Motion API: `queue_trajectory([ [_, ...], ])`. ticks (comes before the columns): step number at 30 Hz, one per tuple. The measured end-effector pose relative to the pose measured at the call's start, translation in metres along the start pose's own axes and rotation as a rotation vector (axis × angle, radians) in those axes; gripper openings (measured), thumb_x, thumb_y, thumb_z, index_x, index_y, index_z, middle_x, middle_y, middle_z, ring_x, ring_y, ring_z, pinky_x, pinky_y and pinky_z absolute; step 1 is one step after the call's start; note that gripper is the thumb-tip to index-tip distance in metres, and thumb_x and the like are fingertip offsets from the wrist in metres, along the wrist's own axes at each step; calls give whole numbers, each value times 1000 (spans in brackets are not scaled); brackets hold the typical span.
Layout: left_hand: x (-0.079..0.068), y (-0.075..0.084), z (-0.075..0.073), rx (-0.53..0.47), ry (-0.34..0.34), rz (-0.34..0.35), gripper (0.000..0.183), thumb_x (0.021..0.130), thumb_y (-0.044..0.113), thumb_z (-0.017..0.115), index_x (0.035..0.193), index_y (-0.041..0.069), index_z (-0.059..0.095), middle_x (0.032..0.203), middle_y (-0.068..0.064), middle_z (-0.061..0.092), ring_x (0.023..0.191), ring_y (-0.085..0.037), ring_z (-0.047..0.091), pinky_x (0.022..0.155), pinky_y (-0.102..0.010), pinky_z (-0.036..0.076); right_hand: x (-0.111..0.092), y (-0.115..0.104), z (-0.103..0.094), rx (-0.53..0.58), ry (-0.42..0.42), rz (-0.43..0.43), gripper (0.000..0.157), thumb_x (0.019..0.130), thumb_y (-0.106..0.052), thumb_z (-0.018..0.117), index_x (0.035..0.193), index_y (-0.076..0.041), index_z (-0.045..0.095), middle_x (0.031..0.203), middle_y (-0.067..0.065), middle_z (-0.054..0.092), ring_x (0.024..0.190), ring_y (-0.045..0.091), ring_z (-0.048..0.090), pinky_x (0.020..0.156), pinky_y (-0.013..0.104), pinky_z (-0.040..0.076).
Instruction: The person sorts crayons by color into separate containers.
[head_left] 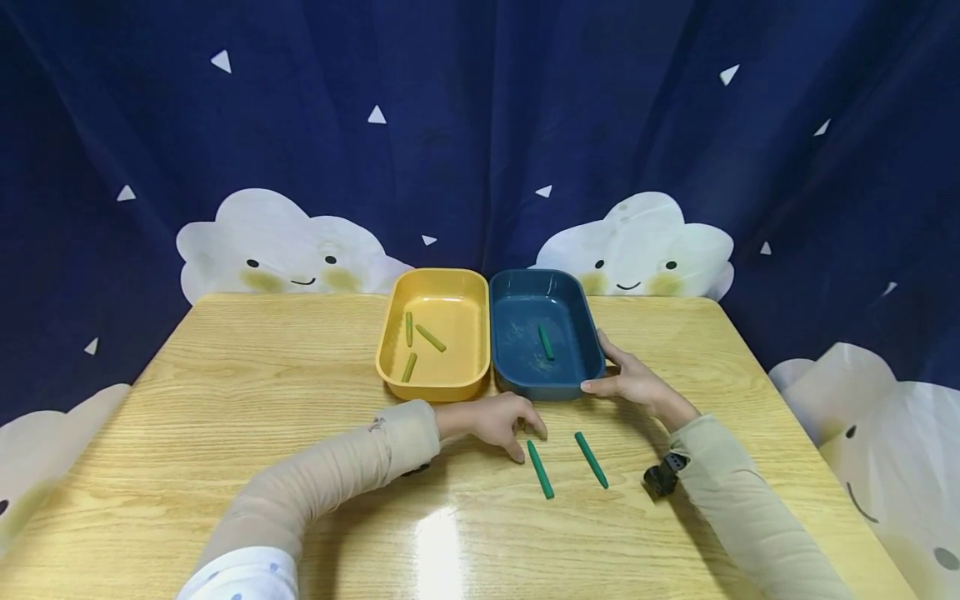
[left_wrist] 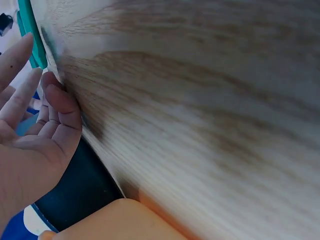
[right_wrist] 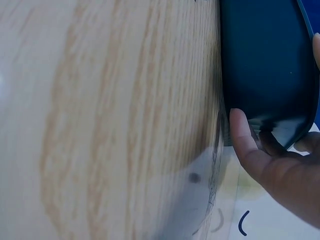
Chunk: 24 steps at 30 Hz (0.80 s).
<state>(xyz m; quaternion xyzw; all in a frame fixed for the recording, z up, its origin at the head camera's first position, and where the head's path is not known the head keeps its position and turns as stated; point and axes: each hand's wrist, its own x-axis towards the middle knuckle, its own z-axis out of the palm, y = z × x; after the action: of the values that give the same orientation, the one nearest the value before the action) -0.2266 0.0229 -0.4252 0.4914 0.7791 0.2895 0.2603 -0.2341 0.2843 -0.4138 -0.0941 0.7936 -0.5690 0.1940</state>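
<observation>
My left hand (head_left: 504, 419) hovers low over the table with thumb and fingers spread around air, right beside the tip of a green crayon (head_left: 541, 470). Another green crayon (head_left: 592, 460) lies to its right. In the left wrist view the fingers (left_wrist: 22, 100) reach toward green crayons (left_wrist: 31, 30). My right hand (head_left: 632, 383) holds the near right corner of a blue bin (head_left: 519, 389), thumb on the front wall and fingers along the side. The right wrist view shows fingertips (right_wrist: 239, 122) against the bin's outer wall. One green crayon (head_left: 546, 342) lies inside this bin.
A yellow bin (head_left: 432, 390) stands against the blue bin's left side, with three olive-yellow crayons (head_left: 431, 337) in it. Both bins sit toward the back of the wooden table (head_left: 285, 367). Behind the table hangs a dark blue curtain (head_left: 450, 167) with clouds.
</observation>
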Motion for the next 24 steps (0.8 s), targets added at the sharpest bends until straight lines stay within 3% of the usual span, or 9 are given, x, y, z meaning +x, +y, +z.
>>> queue_trajectory([
  [5, 3, 0, 2, 54, -2, -9, 36, 70, 8, 78, 104, 6, 68, 105, -3, 63, 92, -11, 54, 73, -16, 44, -1, 0, 1, 4, 2, 0, 102, 81, -16, 70, 146, -20, -9, 147, 26, 3, 119, 45, 37, 84, 44, 48],
  [11, 6, 1, 3, 67, 0, -44, 20, 71, 9, 78, 89, 9, 68, 88, 4, 63, 78, -5, 49, 69, -14, 41, -1, -2, 2, 5, 10, -3, 103, 80, -15, 71, 146, -21, -8, 147, 25, 5, 117, 44, 40, 82, 45, 48],
  [16, 5, 0, 4, 30, -1, -22, 12, 72, 8, 77, 79, 8, 67, 74, 5, 58, 67, -4, 41, 61, -13, 36, -1, -2, 2, 1, 10, -1, 102, 80, -14, 70, 146, -21, -8, 148, 24, 4, 117, 44, 40, 82, 45, 48],
  [24, 1, -1, -1, -77, -11, 27, 10, 73, 3, 75, 78, 4, 65, 74, -1, 63, 68, -1, 53, 64, -16, 47, -1, 0, 1, -8, 2, 1, 101, 82, -16, 69, 145, -22, -9, 147, 25, 2, 119, 44, 38, 83, 45, 48],
])
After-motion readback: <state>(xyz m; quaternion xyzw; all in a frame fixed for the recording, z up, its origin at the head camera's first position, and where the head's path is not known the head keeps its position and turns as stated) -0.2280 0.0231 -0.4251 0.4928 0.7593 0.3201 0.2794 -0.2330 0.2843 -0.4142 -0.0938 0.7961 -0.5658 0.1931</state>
